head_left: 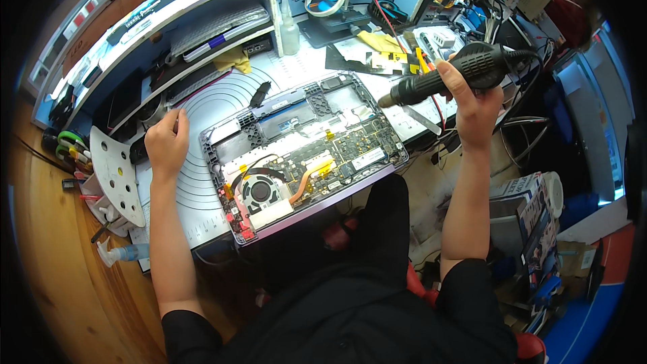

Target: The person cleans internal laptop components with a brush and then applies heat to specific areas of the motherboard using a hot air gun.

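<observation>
An opened laptop base [367,192] lies aslant on a white mat with curved lines, its near right side reaching past the table edge. Its circuit board, round fan [260,193] and copper heat pipe [301,185] are exposed. My right hand [480,111] is wrapped round a black hot air gun [424,87], held over the laptop's right end with the nozzle pointing left. To the left of the laptop, my left hand [166,143] is closed, apart from it; whatever its curled fingers may hold is hidden. A small black piece [259,94] rests by the laptop's far edge.
A shelf unit [222,61] with devices runs along the back left. Beside my left forearm stand a white holed panel [116,175] and a pump bottle [125,253]. A clear bottle [289,30], yellow cloth [381,42] and tangled cables lie at the back and right.
</observation>
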`<move>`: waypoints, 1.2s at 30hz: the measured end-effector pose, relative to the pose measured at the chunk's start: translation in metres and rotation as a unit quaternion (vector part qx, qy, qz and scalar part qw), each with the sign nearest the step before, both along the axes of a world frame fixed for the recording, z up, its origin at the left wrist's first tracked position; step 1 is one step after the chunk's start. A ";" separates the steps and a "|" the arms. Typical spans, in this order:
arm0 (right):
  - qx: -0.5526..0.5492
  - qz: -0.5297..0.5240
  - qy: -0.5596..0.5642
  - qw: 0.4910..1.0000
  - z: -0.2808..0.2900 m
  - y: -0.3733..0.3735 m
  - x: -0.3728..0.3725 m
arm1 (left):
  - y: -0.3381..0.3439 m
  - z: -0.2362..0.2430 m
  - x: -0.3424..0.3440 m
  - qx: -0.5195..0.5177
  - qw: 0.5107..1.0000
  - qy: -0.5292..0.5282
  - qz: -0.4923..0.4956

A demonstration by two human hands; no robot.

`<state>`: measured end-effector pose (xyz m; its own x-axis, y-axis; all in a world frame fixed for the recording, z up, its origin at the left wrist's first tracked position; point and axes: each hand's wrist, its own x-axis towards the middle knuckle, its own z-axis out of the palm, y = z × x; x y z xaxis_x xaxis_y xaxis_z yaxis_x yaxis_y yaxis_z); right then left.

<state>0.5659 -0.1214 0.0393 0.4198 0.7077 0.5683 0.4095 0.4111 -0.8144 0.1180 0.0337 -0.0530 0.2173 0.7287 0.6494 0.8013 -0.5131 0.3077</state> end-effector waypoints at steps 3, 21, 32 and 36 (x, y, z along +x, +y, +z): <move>0.013 0.006 -0.029 0.999 0.003 0.012 -0.003 | 0.000 0.001 0.001 0.003 1.000 0.001 -0.007; 0.022 0.005 -0.024 0.999 0.002 0.052 -0.011 | -0.001 0.001 0.006 0.019 0.999 -0.002 -0.027; 0.052 0.001 0.028 0.998 -0.001 0.052 -0.024 | 0.001 -0.001 0.005 0.024 0.999 0.002 -0.027; 0.071 -0.016 0.056 0.996 -0.004 0.030 -0.020 | 0.000 -0.001 0.003 0.027 0.999 0.005 -0.022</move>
<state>0.5463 -0.0914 0.0349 0.5070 0.6091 0.6099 0.3339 0.5135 -0.7905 0.1213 0.0333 -0.0538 0.2556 0.6818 0.6854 0.7801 -0.5642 0.2703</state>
